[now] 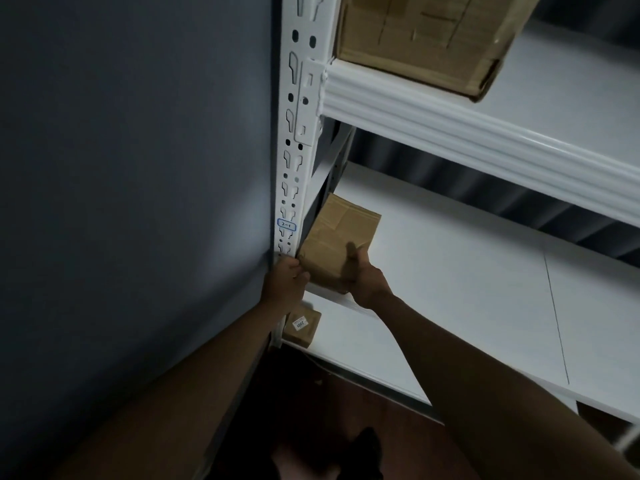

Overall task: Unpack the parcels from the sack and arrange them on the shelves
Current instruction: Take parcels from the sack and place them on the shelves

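Cardboard parcel (pixel 337 242) sits at the left end of the middle shelf (pixel 450 271), near the centre of the frame, tight against the white slotted upright (pixel 294 133) of the rack. Both hands grasp it. The left hand (pixel 285 277) curls its fingers round the parcel's lower left corner, just beside the upright, and the right hand (pixel 363 277) holds the lower right edge with its thumb lying up across the top face. The parcel's near edge overhangs the front lip of the shelf where the hands meet it.

On the upright, just above the left hand, a small blue-outlined label (pixel 286 224) reads "2-1". Below the hands, on the lower shelf (pixel 415 358), a smaller box (pixel 302 325) with a white sticker lies partly hidden behind the left forearm. At the top of the frame a large carton (pixel 426 39) rests on the upper shelf (pixel 571 81), one corner jutting past the white front beam (pixel 467 136). Grey wall (pixel 138 168) fills the left half of the frame.
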